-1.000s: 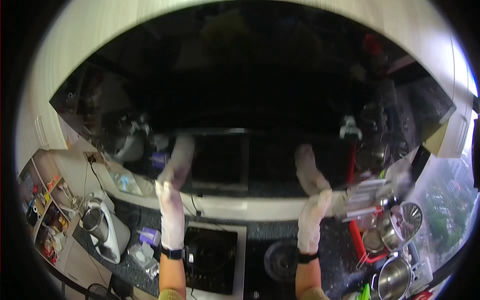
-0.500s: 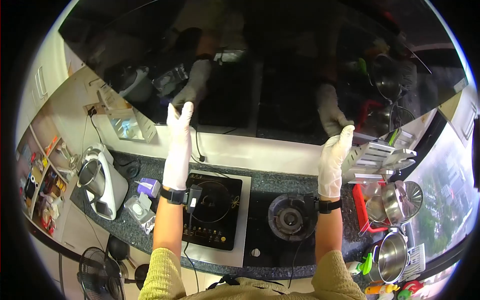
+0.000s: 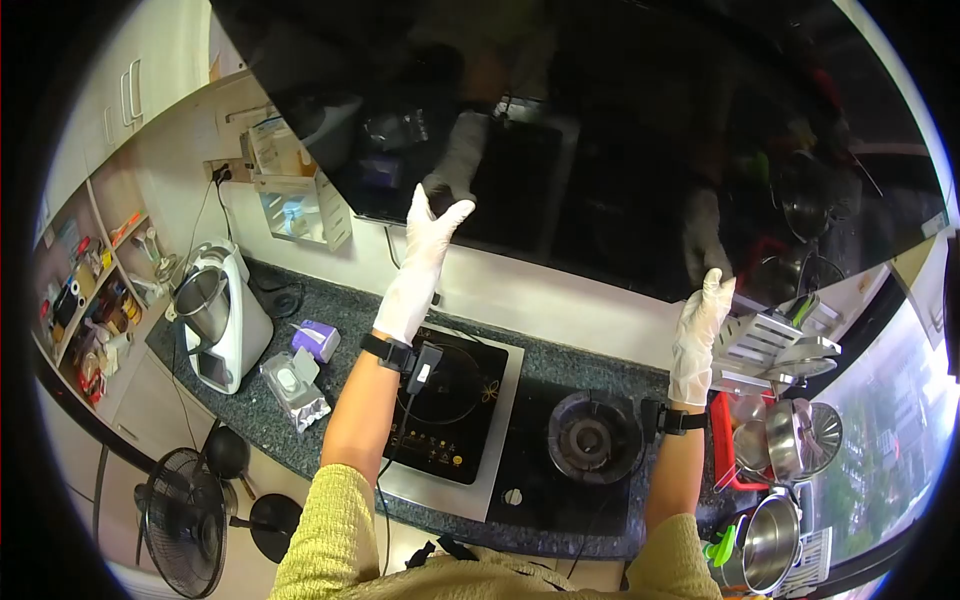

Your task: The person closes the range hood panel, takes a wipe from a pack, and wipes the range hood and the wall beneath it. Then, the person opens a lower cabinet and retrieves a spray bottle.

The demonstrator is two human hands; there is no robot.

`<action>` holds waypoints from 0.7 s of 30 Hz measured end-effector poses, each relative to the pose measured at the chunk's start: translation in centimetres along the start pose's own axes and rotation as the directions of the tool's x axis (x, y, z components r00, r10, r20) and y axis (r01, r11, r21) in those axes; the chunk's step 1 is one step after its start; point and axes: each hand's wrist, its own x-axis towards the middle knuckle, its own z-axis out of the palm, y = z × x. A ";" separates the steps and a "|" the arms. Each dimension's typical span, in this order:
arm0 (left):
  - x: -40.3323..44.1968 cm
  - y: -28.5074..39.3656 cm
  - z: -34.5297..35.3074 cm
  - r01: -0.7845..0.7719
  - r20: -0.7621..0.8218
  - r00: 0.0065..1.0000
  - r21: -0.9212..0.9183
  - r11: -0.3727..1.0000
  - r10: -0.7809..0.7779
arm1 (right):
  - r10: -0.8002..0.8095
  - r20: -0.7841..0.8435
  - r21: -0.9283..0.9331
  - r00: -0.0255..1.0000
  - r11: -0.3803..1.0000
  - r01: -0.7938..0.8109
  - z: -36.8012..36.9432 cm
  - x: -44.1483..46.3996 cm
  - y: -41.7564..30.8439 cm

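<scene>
A large glossy black panel (image 3: 600,130) fills the top of the view and mirrors the kitchen. My left hand (image 3: 427,250), in a whitish glove, touches its lower edge left of centre, thumb and fingers apart. Farther right, my right hand (image 3: 702,325), gloved too, is at the same edge with its fingers close together around the rim. Both wrists carry black straps. Below the hands are a black induction cooktop (image 3: 450,400) and a round gas burner (image 3: 595,437).
A white kitchen appliance (image 3: 230,320), a purple box (image 3: 316,341) and a wipes pack (image 3: 293,388) stand on the left counter. At right are a red dish rack (image 3: 722,440) and a steel pot (image 3: 770,545). A black fan (image 3: 185,520) stands lower left.
The view has turned and tilted down, showing more counter. Both hands remain at the panel's lower edge, which now slants down to the right.
</scene>
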 end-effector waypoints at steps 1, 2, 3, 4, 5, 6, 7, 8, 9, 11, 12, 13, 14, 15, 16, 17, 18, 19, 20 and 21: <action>0.2 -0.7 -0.2 0.004 -0.011 1.000 0.002 1.000 -0.004 | -0.004 0.010 -0.005 1.000 1.000 0.004 0.1 0.0 0.1; 0.4 -1.3 -0.5 -0.008 -0.025 1.000 0.001 1.000 0.008 | -0.008 -0.005 -0.028 1.000 1.000 0.007 0.1 0.0 0.3; 0.4 -1.2 -0.5 0.004 -0.014 1.000 0.009 1.000 -0.004 | -0.017 -0.013 -0.029 1.000 0.999 0.016 0.6 0.0 0.0; 0.4 -1.0 -0.5 0.018 -0.002 1.000 0.019 1.000 -0.017 | -0.024 -0.024 -0.031 0.999 0.999 0.024 1.0 -0.1 -0.3; 0.3 -0.9 -0.6 0.035 0.010 0.999 0.030 0.999 -0.036 | -0.028 -0.035 -0.035 0.999 0.999 0.027 1.2 -0.4 -0.7; 0.6 -1.7 -0.9 0.013 0.009 1.000 0.035 0.999 -0.013 | 0.019 -0.047 -0.086 0.999 0.996 -0.023 1.2 -0.7 -1.3; 0.1 -2.5 -1.2 0.028 -0.007 1.000 0.042 0.999 -0.027 | 0.064 -0.059 -0.136 0.996 0.988 -0.072 1.3 -1.0 -2.0; 0.0 -3.1 -1.4 0.032 -0.024 0.999 0.046 0.998 -0.031 | 0.100 -0.069 -0.181 0.993 0.977 -0.111 1.4 -0.9 -2.4; 0.7 -3.0 -1.3 0.021 -0.038 0.999 0.049 0.999 -0.019 | 0.059 -0.052 -0.140 0.997 0.988 -0.066 1.3 -0.5 -1.7; 0.5 -2.2 -0.8 0.003 -0.053 0.999 0.047 0.999 -0.001 | -0.021 -0.027 -0.059 0.999 0.998 0.020 0.2 -0.1 0.4; 0.0 -0.9 -0.2 -0.005 -0.018 1.000 -0.006 1.000 0.004 | -0.047 -0.029 -0.042 0.998 0.998 0.046 0.3 -0.1 0.6; -0.3 0.1 0.2 -0.006 0.019 1.000 -0.058 0.998 0.007 | -0.050 -0.038 -0.045 0.998 0.998 0.048 0.3 0.1 0.8; -0.1 -0.1 0.2 -0.027 0.028 0.999 -0.075 0.997 0.029 | -0.048 -0.048 -0.050 0.998 0.998 0.046 0.2 0.1 1.0; 0.0 -0.2 0.2 -0.045 0.038 0.998 -0.092 0.995 0.048 | -0.045 -0.059 -0.056 0.997 0.998 0.041 0.3 0.0 1.0; 0.0 -0.3 0.2 -0.059 0.047 0.997 -0.111 0.992 0.065 | -0.042 -0.061 -0.077 0.997 0.996 0.037 0.3 -0.1 0.9; 0.0 -0.4 0.2 -0.057 0.052 0.997 -0.097 0.994 0.062 | -0.038 -0.063 -0.101 0.997 0.994 0.031 0.3 0.0 0.8; -0.2 0.2 0.5 -0.052 0.054 0.997 -0.086 0.995 0.057 | -0.032 -0.061 -0.128 0.998 0.991 0.024 0.3 -0.2 0.5; -0.6 0.9 0.7 -0.047 0.051 0.997 -0.076 0.996 0.051 | -0.032 -0.054 -0.075 0.998 0.997 0.028 0.2 -0.3 0.4; -0.8 1.3 0.9 -0.053 0.031 0.998 -0.038 0.998 0.054 | -0.033 -0.042 -0.018 0.999 0.999 0.032 0.3 -0.2 0.4; -0.5 0.4 0.6 -0.066 -0.028 0.997 0.040 0.997 0.067 | -0.035 -0.030 0.044 0.999 0.998 0.036 0.5 0.0 0.5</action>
